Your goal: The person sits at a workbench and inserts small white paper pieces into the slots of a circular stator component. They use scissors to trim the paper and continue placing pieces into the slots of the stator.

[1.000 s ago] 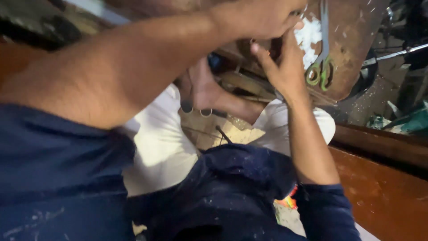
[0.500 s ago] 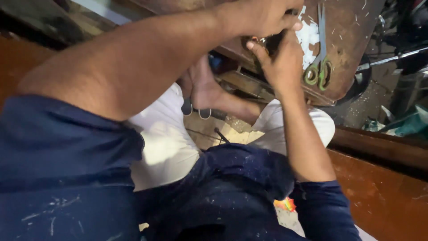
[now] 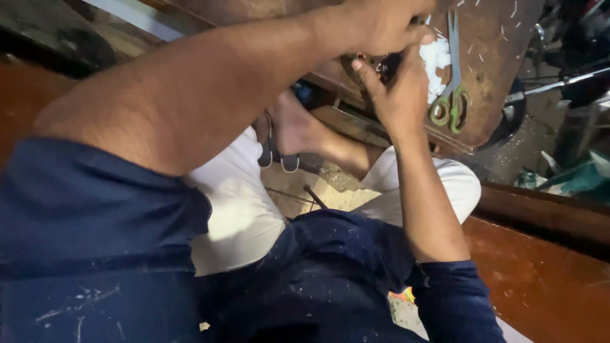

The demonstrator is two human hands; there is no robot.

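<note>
Clearly you're mid-work: your left hand (image 3: 375, 25) and right hand (image 3: 397, 95) both pinch a small dark part (image 3: 384, 65) at the far brown board (image 3: 495, 57), fingers narrow; the scissors (image 3: 452, 95) lie untouched.

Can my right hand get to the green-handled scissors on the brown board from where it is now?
Probably yes. The right hand sits just left of the scissors, which lie flat on the brown board with nothing across them. The left hand is higher up, clear of that path.

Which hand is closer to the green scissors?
The right hand. It is raised just beside the green-handled scissors lying on the brown board, while the left hand reaches in higher, farther from the handles.
</note>
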